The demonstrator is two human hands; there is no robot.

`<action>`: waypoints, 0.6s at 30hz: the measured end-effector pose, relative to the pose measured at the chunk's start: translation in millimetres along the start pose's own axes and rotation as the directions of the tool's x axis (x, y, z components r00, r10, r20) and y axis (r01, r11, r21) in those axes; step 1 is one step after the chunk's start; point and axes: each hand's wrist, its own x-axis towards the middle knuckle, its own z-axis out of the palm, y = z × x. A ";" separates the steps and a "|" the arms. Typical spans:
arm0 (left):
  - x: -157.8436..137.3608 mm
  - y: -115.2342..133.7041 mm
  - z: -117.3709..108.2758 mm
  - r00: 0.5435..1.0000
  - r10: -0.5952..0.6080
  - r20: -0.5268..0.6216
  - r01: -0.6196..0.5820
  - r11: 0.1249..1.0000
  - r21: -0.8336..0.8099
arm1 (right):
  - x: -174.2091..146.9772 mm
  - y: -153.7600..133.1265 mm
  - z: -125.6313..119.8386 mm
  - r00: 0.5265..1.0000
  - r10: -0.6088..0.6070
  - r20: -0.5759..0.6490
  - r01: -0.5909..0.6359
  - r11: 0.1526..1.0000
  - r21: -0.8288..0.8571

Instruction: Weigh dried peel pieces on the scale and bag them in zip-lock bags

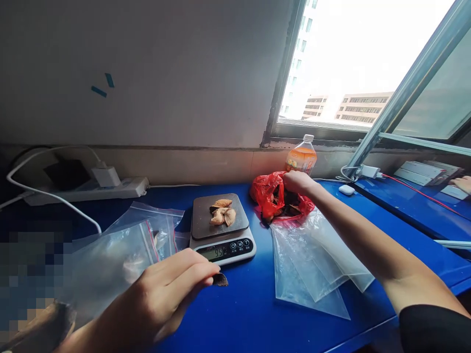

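Note:
My left hand pinches a dark brown, curved dried piece between thumb and fingers, just in front of the kitchen scale. Several tan dried pieces lie on the plate of the digital kitchen scale, whose display seems to read 9.5. My right hand is closed at the upper rim of a red plastic bag; its fingertips are partly hidden. More brown pieces show inside the open bag. Clear flat plastic bags lie in front of it on the blue table.
Filled zip bags lie left of the scale. Behind them are a power strip and a white cable. An orange drink bottle stands behind the red bag. A white earbud case is at right, and another person's hand at the edge.

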 end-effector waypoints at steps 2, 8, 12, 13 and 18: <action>-2.0 -1.3 0.2 1.000 -0.005 0.017 0.005 1.000 -0.003 | 7.4 -2.9 6.8 1.000 0.025 0.014 -0.025 1.000 -0.009; -3.7 0.5 -1.6 0.998 0.026 0.060 -0.025 0.999 -0.022 | -1.1 5.1 6.7 0.996 0.062 0.067 -0.062 0.998 -0.009; -4.1 0.5 0.4 0.997 0.037 0.060 -0.036 0.999 -0.009 | -12.8 12.2 6.0 0.996 0.061 0.071 -0.061 0.998 0.000; -3.9 0.4 1.1 0.998 0.033 0.061 -0.033 0.999 -0.005 | -13.4 12.2 7.1 0.995 0.066 0.069 -0.066 0.998 0.001; -1.7 0.4 3.1 0.997 0.025 0.072 -0.024 1.000 -0.013 | -5.1 5.3 16.2 0.992 0.109 0.062 -0.111 0.993 0.037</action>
